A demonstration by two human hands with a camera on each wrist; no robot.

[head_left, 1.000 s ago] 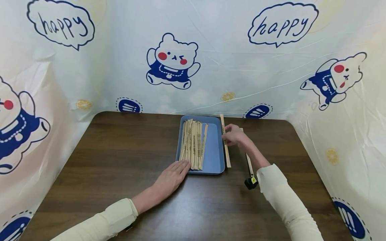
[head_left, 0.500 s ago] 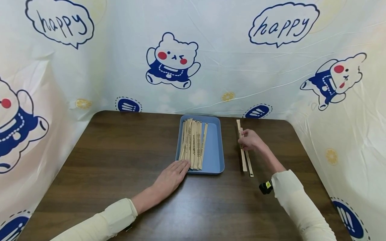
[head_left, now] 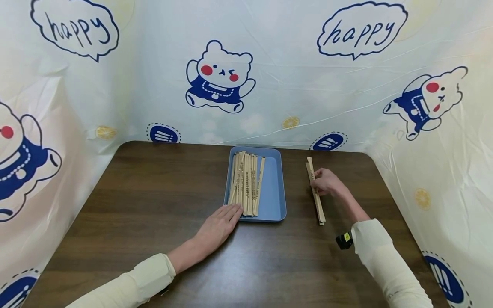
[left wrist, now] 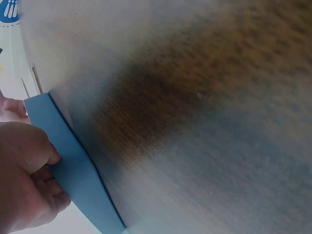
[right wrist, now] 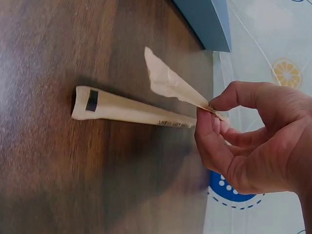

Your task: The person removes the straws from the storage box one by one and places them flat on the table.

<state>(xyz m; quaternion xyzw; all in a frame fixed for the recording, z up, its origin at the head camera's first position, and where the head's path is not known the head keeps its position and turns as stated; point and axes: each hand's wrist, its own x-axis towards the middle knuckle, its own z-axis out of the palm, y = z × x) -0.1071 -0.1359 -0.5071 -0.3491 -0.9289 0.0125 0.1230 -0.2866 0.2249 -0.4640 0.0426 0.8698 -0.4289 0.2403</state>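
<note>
My right hand [head_left: 327, 182] pinches a paper-wrapped pair of chopsticks [right wrist: 168, 83] between thumb and fingers, tilted just above the table. Under it a second wrapped pair [right wrist: 122, 106] lies on the wood, nearly lined up with the first. To the left stands a blue tray [head_left: 273, 188], holding several wrapped chopsticks [head_left: 246, 184] side by side in its left half. My left hand [head_left: 217, 226] grips the tray's near left corner. In the left wrist view, its thumb and curled fingers lie against the tray's wall [left wrist: 73, 161]; the chopsticks inside are hidden there.
A dark brown wooden table [head_left: 165, 184] lies beneath everything. Behind and around it hangs a pale printed curtain [head_left: 285, 85] that meets the table's back edge. A small black device [head_left: 344, 240] sits at the right sleeve's cuff.
My right hand has carried its wrapped chopsticks from beside the tray to the right, over the pair on the table, and lowered them slightly. My left hand and the tray have stayed in place.
</note>
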